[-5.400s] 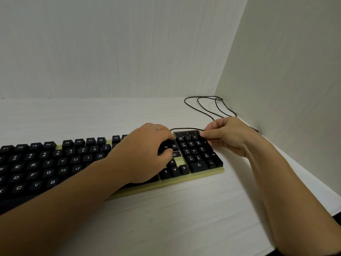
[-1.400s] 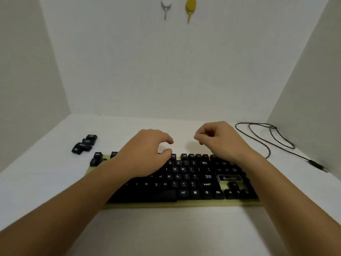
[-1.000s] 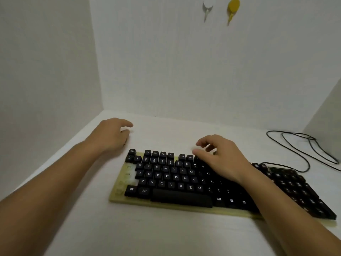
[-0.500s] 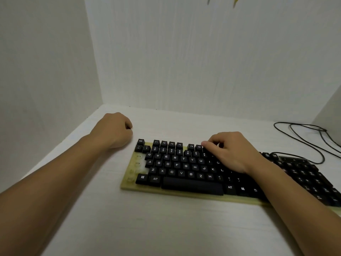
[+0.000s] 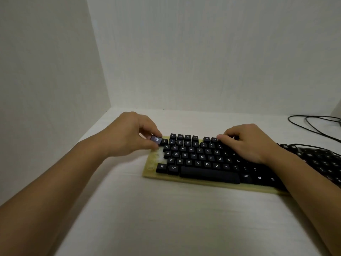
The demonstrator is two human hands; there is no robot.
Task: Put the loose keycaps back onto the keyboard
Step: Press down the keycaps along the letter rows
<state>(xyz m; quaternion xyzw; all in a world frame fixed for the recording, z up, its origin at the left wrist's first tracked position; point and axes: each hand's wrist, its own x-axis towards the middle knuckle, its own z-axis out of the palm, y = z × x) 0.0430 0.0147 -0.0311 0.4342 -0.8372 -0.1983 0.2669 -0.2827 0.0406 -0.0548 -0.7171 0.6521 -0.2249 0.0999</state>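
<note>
Forearms reach in from the near corners over the pale table (image 5: 166, 218). Beyond them lies the keyboard (image 5: 184, 180), black keys on a yellowish base, its near edge running slightly askew and its right end going out of view behind the right arm. At its left edge several key places stand bare, showing the pale base beside the A and Z rows. The left hand (image 5: 127, 133) hangs over that corner and pinches a loose keycap (image 5: 156, 139) between thumb and forefinger. The cap is black with pale lettering, tilted, held just beside the 1 key and above the bare places; whether it touches the base I cannot tell. The right hand (image 5: 247, 143) rests on the keys to the right, fingers bent and close together, tips at the top rows, gripping nothing. Farther off at the right a black cable (image 5: 310, 124) loops on the table. White walls close the back and left.
</note>
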